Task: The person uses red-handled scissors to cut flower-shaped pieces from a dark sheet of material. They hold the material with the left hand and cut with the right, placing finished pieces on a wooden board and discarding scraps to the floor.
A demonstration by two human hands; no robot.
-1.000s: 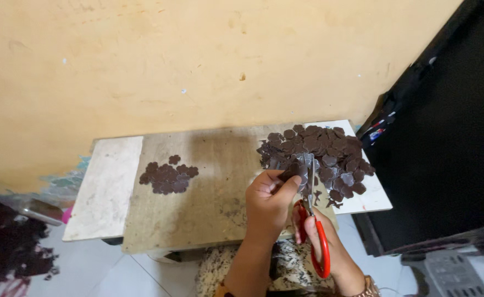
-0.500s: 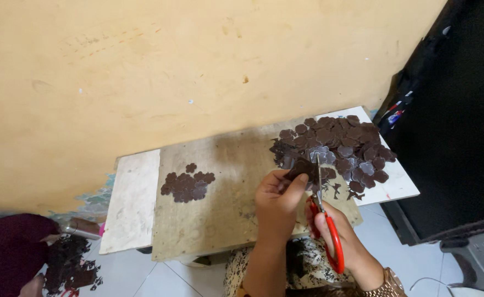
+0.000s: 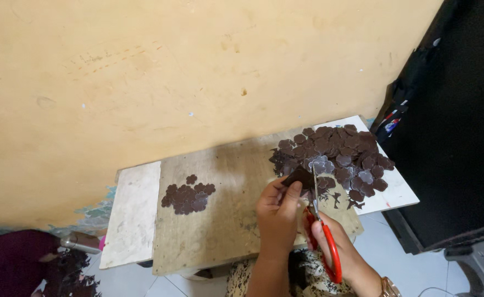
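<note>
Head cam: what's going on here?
A person is cutting a small dark brown piece with red-handled scissors. The left hand pinches the piece while the right hand works the scissors, blades at its edge. This happens over a wooden board on a white table. A large pile of dark cut-outs lies just beyond the hands, and a smaller pile sits to the left.

Home craft corner: low board (image 3: 225, 220), ochre wall (image 3: 198, 71)
</note>
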